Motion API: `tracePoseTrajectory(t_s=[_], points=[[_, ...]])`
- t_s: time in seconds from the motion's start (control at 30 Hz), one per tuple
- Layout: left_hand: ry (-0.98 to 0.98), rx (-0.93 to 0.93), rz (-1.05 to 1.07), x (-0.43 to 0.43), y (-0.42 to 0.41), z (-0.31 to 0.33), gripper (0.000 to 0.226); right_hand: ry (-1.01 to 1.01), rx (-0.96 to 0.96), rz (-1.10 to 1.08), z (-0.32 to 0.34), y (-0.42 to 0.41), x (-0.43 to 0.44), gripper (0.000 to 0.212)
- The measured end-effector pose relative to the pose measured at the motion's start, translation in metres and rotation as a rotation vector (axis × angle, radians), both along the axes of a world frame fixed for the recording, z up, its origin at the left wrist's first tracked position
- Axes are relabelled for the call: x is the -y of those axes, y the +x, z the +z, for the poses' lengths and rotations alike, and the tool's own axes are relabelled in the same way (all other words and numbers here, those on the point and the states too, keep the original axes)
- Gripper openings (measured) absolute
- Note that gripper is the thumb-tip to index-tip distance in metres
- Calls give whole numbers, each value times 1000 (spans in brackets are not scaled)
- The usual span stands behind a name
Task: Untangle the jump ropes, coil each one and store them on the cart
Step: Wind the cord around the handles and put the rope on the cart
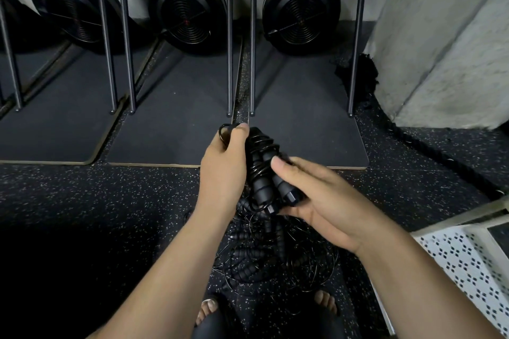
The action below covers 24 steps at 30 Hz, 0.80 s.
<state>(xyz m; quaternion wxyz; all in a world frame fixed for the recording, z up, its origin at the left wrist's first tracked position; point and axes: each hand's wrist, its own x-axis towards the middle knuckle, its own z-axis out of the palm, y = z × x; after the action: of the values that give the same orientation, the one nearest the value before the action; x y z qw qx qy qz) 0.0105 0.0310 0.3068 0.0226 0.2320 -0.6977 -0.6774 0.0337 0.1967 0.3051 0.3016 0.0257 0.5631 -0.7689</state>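
Speckled rubber floor [82, 201], coiled black rope [259, 173]

No legible text or labels

My left grip [223, 162] covers the upper left of the coiled jump rope [261, 165], and my right grip [316, 195] hides its own fingers behind the 2 handles [260, 187]. The tangled pile [275, 259] on the floor [110, 201] lies partly under my forearms [170, 270]; in the dark I cannot count its ropes. The cart [468, 259] is cut off by the right edge, my feet [209, 308] by the bottom edge.
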Motion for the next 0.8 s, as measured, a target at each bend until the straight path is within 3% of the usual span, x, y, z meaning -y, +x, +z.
tracePoseTrajectory(t_s=[0.27, 0.37, 0.5, 0.63, 0.8], points=[[21, 8, -140, 1, 2, 7, 37, -125, 88, 90, 3, -5, -12, 57], [100, 22, -151, 3, 2, 10, 34, -234, 141, 151, 3, -11, -22, 64], [159, 0, -183, 8, 1, 12, 34, -420, 285, 68, -3, -12, -18, 64], [-18, -23, -229, 7, 1, 8, 29, -233, 186, 75, -3, -7, -13, 56], [-2, -73, -256, 6, 3, 6, 34, -203, 101, -57, 5, -2, -6, 41]])
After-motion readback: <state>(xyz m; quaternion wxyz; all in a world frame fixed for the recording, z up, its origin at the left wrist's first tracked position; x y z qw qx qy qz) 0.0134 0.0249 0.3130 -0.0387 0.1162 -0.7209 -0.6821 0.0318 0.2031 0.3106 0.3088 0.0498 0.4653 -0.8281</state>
